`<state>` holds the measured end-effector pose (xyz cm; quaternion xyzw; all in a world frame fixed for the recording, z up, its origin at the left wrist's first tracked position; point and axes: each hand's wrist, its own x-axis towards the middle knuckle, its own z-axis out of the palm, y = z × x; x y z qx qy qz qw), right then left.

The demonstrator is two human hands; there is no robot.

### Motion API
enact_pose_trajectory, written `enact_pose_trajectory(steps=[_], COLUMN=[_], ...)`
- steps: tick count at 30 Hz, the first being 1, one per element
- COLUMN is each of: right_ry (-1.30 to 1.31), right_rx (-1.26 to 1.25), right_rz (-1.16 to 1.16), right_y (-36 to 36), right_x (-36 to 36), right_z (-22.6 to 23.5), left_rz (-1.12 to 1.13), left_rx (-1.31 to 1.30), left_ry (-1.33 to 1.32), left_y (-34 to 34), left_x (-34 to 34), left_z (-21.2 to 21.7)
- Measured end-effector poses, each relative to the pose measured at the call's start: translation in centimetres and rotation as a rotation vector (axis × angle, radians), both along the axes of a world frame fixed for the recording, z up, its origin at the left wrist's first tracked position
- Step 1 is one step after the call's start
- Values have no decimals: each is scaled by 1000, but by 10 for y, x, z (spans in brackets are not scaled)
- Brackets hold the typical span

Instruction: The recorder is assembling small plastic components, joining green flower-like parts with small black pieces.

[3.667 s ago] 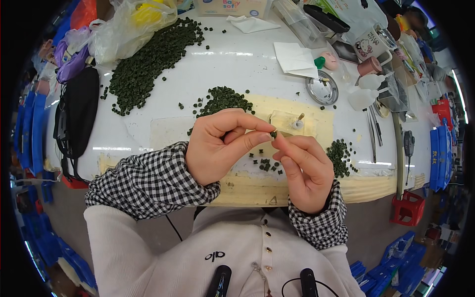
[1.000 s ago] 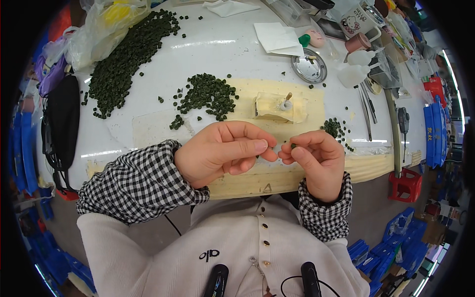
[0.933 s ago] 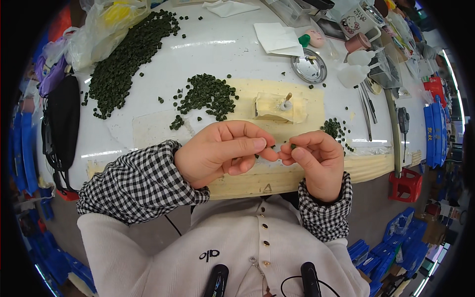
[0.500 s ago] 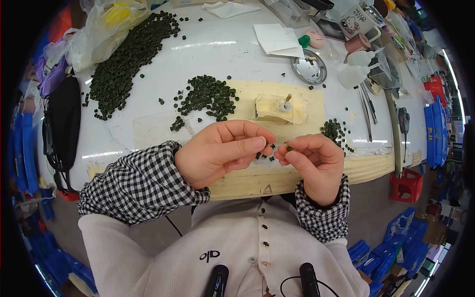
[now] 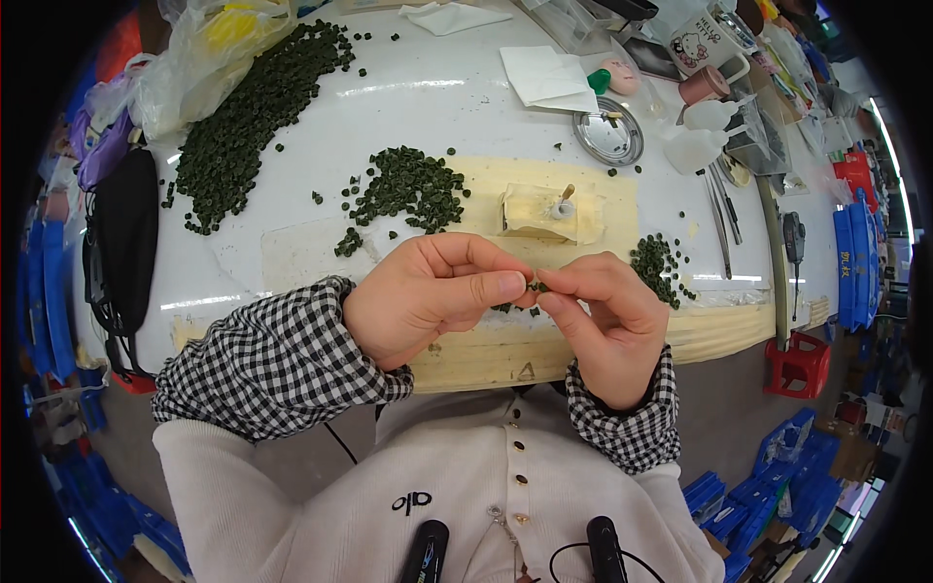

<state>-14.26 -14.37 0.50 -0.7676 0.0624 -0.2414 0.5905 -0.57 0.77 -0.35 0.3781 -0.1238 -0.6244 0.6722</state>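
My left hand (image 5: 428, 296) is closed in a pinch, thumb against forefinger. Opposite it, my right hand (image 5: 612, 325) pinches a small dark green piece (image 5: 537, 287), and the fingertips of both hands meet there. What else the left fingertips hold is too small to make out. Below the fingers, a few more dark green pieces (image 5: 504, 307) lie on the pale wooden board, partly hidden. A heap of such pieces (image 5: 408, 189) sits beyond my left hand, and a smaller pile (image 5: 657, 262) lies right of my right hand.
Beyond my hands a yellowish block with a short upright peg (image 5: 561, 207) stands on the board. A large dark green heap (image 5: 253, 126) spreads at the far left beside a plastic bag (image 5: 199, 73). Farther right are a round metal dish (image 5: 607, 136), tweezers (image 5: 717, 223) and a mug (image 5: 705, 47).
My right hand has moved left, bringing its green piece to the left fingertips. The gap between the two hands has closed. My left hand has hardly moved.
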Motion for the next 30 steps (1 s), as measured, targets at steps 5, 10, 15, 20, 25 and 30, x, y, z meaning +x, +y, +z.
enact_pose_trajectory(steps=[5, 10, 15, 20, 25, 30], right_ry=[22, 15, 18, 17, 1, -16], right_rx=[23, 42, 68, 206, 159, 117], right_rz=[-8, -10, -6, 47, 32, -1], right_y=[3, 3, 5, 5, 6, 5], right_x=[0, 1, 0, 1, 1, 2], right_z=[-2, -3, -4, -6, -5, -6], left_rz=[21, 52, 75, 95, 58, 78], left_rx=[7, -7, -4, 1, -4, 17], left_ry=[-54, -105, -166, -176, -182, -358], left_y=[0, 1, 2, 1, 1, 2], left_x=[-1, -2, -3, -5, -3, -3], left_z=[4, 3, 1, 0, 5, 4])
